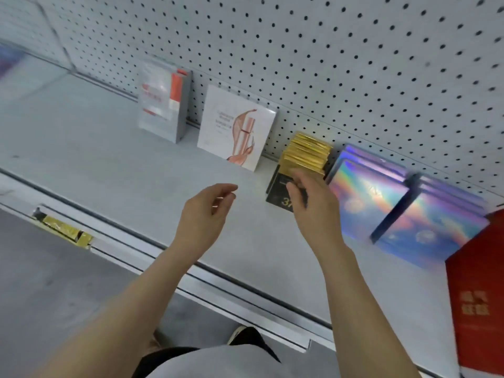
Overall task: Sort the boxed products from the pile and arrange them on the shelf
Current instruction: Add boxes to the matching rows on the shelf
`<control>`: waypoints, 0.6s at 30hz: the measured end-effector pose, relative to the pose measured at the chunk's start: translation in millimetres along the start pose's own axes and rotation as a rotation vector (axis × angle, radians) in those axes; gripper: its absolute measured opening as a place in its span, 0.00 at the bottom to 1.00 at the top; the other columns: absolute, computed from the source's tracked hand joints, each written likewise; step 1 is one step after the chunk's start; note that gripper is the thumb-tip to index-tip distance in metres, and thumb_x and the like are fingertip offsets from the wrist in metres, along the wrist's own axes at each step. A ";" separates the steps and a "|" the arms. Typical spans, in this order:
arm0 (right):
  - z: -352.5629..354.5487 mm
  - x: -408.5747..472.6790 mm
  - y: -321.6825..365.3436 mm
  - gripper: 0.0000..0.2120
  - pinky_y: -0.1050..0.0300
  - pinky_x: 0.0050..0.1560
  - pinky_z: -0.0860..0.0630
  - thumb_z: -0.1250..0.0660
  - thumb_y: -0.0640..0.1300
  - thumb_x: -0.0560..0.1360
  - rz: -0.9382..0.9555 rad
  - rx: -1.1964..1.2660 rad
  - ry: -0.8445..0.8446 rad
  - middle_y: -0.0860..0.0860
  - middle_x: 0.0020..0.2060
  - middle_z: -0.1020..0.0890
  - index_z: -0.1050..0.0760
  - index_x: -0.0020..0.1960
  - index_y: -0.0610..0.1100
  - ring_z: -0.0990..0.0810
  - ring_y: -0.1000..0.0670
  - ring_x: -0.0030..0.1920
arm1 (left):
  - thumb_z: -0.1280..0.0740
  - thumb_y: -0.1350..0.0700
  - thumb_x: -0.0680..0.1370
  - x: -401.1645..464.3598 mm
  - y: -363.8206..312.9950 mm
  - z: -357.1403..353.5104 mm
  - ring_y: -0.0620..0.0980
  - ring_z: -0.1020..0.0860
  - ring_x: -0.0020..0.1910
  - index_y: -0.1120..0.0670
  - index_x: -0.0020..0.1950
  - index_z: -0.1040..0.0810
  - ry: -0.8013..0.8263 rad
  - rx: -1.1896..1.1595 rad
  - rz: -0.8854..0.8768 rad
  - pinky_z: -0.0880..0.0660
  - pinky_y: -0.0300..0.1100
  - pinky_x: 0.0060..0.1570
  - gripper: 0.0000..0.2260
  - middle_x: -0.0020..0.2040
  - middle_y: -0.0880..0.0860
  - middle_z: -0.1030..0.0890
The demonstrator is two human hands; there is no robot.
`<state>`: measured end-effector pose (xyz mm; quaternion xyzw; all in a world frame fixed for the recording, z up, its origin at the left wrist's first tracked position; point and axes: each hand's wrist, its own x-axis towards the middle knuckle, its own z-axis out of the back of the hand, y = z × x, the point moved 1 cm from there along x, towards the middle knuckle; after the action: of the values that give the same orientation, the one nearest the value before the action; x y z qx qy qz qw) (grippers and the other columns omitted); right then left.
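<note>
While the right hand (308,197) pinches the black-and-gold box (283,190) upright before the gold stack (305,152), the left hand (210,207) hovers loosely curled and empty beside it. Letting go carelessly could tip it forward onto the shelf (109,159), or nudge the iridescent boxes (381,203) just right.

- The shelf (114,159) looks like painted metal, pale grey, smooth and matt
- The pegboard (327,50) behind it has the same matt painted look, pierced with rows of round holes
- The gold boxes (306,154) are shiny, like metallic foil
- The black box (281,190) in the right hand (313,203) is dark card with gold print
- The holographic boxes (381,203) are glossy, with a rainbow sheen
- The white box (234,129) looks like smooth matt card
- The red box (477,296) has a smooth, faintly satin face
- The grey box (163,102) is blurred; it seems lightly glossy
</note>
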<state>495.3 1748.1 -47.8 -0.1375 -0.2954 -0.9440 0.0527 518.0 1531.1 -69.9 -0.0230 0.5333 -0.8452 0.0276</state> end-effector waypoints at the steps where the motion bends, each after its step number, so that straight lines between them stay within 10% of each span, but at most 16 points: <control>1: -16.8 -4.3 16.9 0.13 0.48 0.54 0.22 0.38 0.46 0.81 0.010 0.037 0.025 0.50 0.57 0.20 0.24 0.65 0.47 0.21 0.48 0.55 | 0.36 0.54 0.80 -0.3 10.6 21.2 0.41 0.19 0.49 0.45 0.58 0.20 -0.040 -0.014 0.028 0.23 0.38 0.53 0.09 0.51 0.44 0.17; 13: -239.2 -9.4 264.4 0.14 0.57 0.56 0.24 0.39 0.47 0.82 0.120 0.261 0.294 0.53 0.55 0.20 0.24 0.66 0.49 0.22 0.55 0.52 | 0.37 0.55 0.81 -20.3 158.6 314.0 0.41 0.19 0.47 0.45 0.57 0.20 -0.328 0.012 0.204 0.23 0.40 0.49 0.09 0.47 0.43 0.18; 18: -315.1 21.3 358.6 0.14 0.54 0.56 0.24 0.39 0.47 0.82 0.204 0.274 0.389 0.52 0.54 0.20 0.24 0.66 0.48 0.22 0.53 0.52 | 0.38 0.53 0.81 -15.6 212.1 420.0 0.41 0.20 0.48 0.45 0.58 0.21 -0.441 0.086 0.305 0.30 0.24 0.39 0.09 0.49 0.44 0.17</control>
<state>467.8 1273.4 -95.0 0.0258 -0.3893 -0.8936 0.2217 566.9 1063.0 -80.8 -0.1247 0.4752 -0.8278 0.2709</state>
